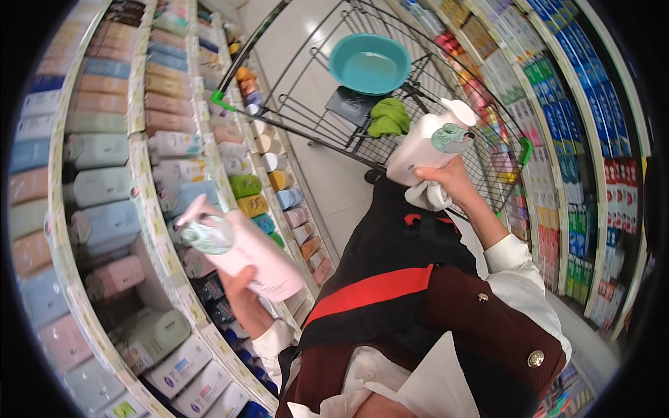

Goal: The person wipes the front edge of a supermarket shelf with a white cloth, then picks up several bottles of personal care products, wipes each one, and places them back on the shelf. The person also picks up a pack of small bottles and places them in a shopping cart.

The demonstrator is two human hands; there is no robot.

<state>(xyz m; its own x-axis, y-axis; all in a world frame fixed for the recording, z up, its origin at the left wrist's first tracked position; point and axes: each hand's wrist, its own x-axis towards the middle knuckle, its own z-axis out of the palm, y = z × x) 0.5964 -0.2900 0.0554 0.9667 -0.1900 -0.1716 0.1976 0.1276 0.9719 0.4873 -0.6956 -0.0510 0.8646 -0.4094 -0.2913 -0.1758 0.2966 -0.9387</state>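
Observation:
A pink pump bottle (261,268) with a round green label is held in my left hand (244,296), tilted beside the left shelves. In my right hand (447,180) I grip a paler pink bottle (421,146) with a white pump top and a similar green label, together with a crumpled white cloth (428,198) beneath it. This bottle is over the near part of a wire shopping cart (293,101), which carries a turquoise basin (369,82), a folded green cloth (389,115) and a dark flat item (345,108).
Shelves (132,265) of pastel bottles line my left, with smaller colourful containers along their far side. On my right, tall shelves (591,230) hold boxed items and packs. The tiled floor (345,209) shows between the cart and the left shelving.

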